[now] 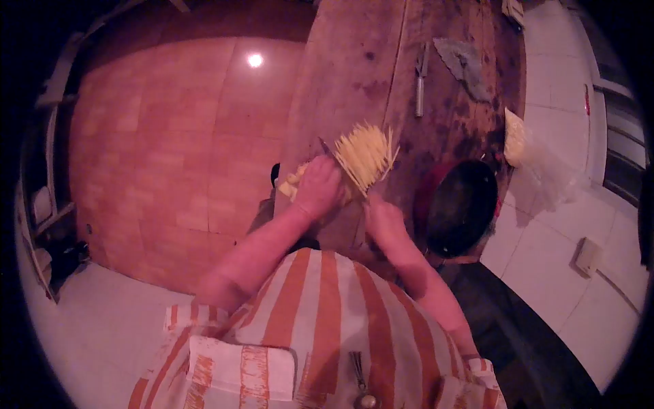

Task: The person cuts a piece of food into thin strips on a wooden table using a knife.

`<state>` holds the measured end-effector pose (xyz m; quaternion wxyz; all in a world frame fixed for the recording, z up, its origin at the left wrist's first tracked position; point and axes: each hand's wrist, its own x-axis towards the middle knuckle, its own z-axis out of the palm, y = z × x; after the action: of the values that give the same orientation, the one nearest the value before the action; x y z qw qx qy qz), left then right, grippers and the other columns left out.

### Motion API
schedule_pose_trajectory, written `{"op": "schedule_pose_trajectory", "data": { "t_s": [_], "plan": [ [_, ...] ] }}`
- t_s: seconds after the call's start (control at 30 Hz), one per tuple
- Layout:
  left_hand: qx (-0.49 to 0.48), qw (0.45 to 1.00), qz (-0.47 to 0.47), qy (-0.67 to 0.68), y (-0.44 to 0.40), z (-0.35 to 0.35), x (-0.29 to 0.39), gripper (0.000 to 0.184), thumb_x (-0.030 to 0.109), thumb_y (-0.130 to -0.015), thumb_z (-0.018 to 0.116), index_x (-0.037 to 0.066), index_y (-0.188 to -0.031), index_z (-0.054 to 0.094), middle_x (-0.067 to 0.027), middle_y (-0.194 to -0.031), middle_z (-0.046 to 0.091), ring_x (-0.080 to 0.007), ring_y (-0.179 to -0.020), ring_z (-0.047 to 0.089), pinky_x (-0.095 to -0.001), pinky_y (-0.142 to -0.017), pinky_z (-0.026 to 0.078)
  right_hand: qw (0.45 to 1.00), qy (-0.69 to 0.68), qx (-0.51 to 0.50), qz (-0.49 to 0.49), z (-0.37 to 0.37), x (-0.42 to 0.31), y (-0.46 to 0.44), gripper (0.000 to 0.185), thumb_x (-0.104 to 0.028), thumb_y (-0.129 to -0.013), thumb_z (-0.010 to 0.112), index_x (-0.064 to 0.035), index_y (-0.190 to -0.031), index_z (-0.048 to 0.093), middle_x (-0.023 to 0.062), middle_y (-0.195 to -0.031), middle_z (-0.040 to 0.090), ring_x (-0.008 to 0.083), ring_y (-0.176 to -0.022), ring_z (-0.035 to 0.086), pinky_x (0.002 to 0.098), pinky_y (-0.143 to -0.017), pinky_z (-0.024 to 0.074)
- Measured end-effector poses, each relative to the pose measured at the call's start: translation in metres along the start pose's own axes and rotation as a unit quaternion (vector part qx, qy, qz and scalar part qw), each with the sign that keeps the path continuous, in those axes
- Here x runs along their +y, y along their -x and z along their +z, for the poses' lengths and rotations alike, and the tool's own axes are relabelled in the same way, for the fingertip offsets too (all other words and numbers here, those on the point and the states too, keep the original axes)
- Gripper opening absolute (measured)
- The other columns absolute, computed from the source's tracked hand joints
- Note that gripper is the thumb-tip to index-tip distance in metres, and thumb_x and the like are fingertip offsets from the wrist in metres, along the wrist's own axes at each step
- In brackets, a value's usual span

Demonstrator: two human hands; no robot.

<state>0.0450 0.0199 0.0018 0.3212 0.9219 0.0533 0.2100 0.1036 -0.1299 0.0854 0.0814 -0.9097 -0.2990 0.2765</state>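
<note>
My right hand (386,221) is closed around the handle of a knife, whose blade (325,146) runs forward and left, past the fingertips of my left hand. My left hand (320,183) is bent over pale yellow, potato-like slices (349,196) and presses them down, its fingers drawn together; much of what lies beneath is hidden. Just beyond the blade spreads a heap of thin yellow strips (368,153). Further pale yellow pieces (289,184) sit at the left of my left hand, near the table edge.
A dark round pan (463,208) with a reddish side stands right of my right hand on the wooden table (354,61). Farther up lie a metal-handled tool (419,92) and a grey cloth (466,68). A clear plastic bag (545,184) hangs beyond the right edge.
</note>
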Motion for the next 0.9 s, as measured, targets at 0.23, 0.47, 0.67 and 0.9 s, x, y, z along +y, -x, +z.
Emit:
{"op": "schedule_pose_trajectory", "data": {
  "t_s": [0.23,0.47,0.67,0.9],
  "plan": [
    [-0.022,1.000,-0.019,0.003,-0.001,-0.003,0.008,0.027,0.012,-0.060,0.058,0.001,-0.083,0.049,-0.0159,-0.090,0.049,-0.0337,-0.089,0.046,-0.0413,-0.079,0.039,0.990,-0.066,0.123,-0.021,0.032,0.007,-0.009,0.010,-0.013,-0.080,0.050,-0.0030,-0.081,0.047,0.0213,-0.064,0.056,0.0396,-0.062,0.055,0.0482,-0.058,0.0438],
    [-0.023,0.999,-0.042,0.007,0.002,-0.007,0.007,0.049,0.011,-0.059,0.063,0.002,-0.104,0.047,-0.0176,-0.105,0.045,-0.0369,-0.100,0.043,-0.0455,-0.087,0.036,0.998,-0.050,0.032,-0.012,-0.011,-0.004,0.013,0.016,-0.017,-0.082,0.048,-0.0015,-0.085,0.049,0.0237,-0.069,0.056,0.0423,-0.068,0.054,0.0494,-0.061,0.0425],
    [-0.006,1.000,-0.018,0.001,0.003,-0.001,0.003,0.048,0.011,-0.057,0.063,0.001,-0.101,0.047,-0.0177,-0.104,0.045,-0.0366,-0.100,0.043,-0.0450,-0.087,0.036,1.000,-0.003,0.008,-0.002,0.002,0.002,0.012,0.012,-0.013,-0.078,0.050,-0.0019,-0.082,0.048,0.0221,-0.066,0.057,0.0394,-0.062,0.057,0.0474,-0.058,0.0455],
    [-0.084,0.994,-0.074,-0.012,0.005,-0.004,0.012,0.042,0.010,-0.057,0.062,0.001,-0.095,0.048,-0.0173,-0.098,0.046,-0.0360,-0.095,0.045,-0.0449,-0.082,0.038,0.993,-0.061,0.099,-0.030,0.035,0.015,0.002,0.009,-0.011,-0.079,0.050,-0.0031,-0.083,0.046,0.0217,-0.065,0.056,0.0399,-0.063,0.055,0.0477,-0.057,0.0440]
  ]
}}
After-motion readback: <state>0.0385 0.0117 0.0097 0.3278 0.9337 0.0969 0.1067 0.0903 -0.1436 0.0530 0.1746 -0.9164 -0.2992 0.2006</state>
